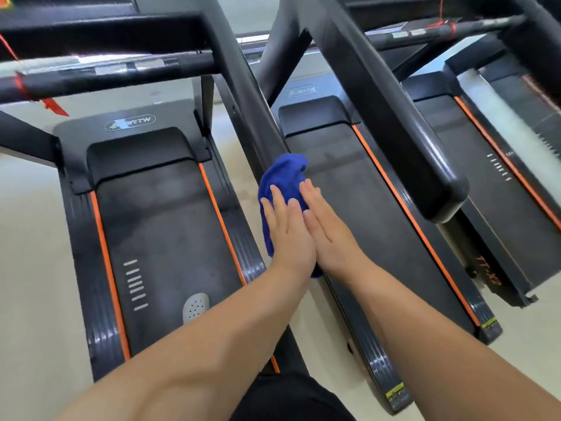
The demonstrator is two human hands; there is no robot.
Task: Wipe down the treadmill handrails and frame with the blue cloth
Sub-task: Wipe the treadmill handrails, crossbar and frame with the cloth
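The crumpled blue terry cloth is draped over the long, slanting black handrail of the near treadmill, low down on its length. The left hand and the right hand lie side by side on the cloth, 1 on each flank of that handrail. Their fingers are straight and close together and press flat; they do not curl round the fabric. Most of the cloth bunches just above the fingertips, and a strip hangs on the left flank of the handrail beside the left palm.

As a judgement, the work is in the middle of a pass along this 1 handrail. Nothing on its dark surface marks wiped parts from unwiped ones, so I cannot tell how much of it is done. The whole stretch of the handrail above the cloth lies bare ahead of the hands. The black crossbar with silver grip plates, left of the handrail's upper end, would need attention too, as would the frame and side rails beside the dark running belt left of the handrail. The thick black handrail of the neighbouring treadmill, right of the handrail, has no hand on it.
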